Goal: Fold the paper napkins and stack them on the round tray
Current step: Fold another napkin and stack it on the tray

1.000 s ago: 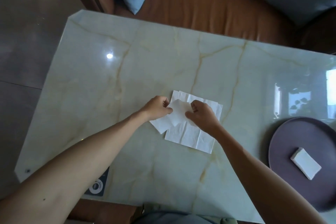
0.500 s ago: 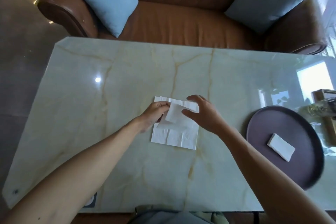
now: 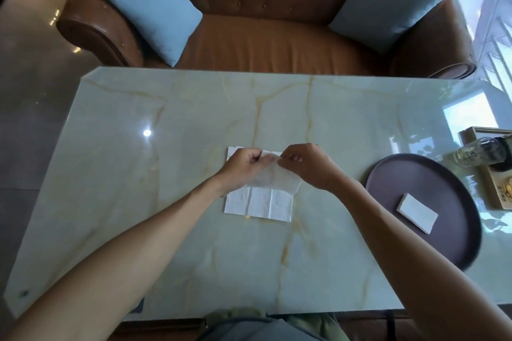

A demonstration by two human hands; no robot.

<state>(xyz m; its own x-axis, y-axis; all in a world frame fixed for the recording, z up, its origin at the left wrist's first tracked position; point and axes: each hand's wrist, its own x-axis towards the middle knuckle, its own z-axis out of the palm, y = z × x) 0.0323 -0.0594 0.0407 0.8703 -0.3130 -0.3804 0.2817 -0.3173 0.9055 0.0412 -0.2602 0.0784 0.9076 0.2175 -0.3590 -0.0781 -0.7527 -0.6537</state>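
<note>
Thin, translucent napkin sheet being lifted above the creased white napkin pile lying flat at the middle of the glossy veined marble table; left hand and right hand pinching its upper edge with curled fingers; folded rectangular napkin lying on the dark matte round tray, well apart to the right; tufted brown leather sofa behind.

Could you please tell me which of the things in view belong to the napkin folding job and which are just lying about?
Part of the job:
- lifted napkin, pinched by left hand and right hand
- flat napkins on the table
- round tray
- folded napkin on it

Lying about:
- glass bottle
- wooden box
- sofa
- cushions
</note>
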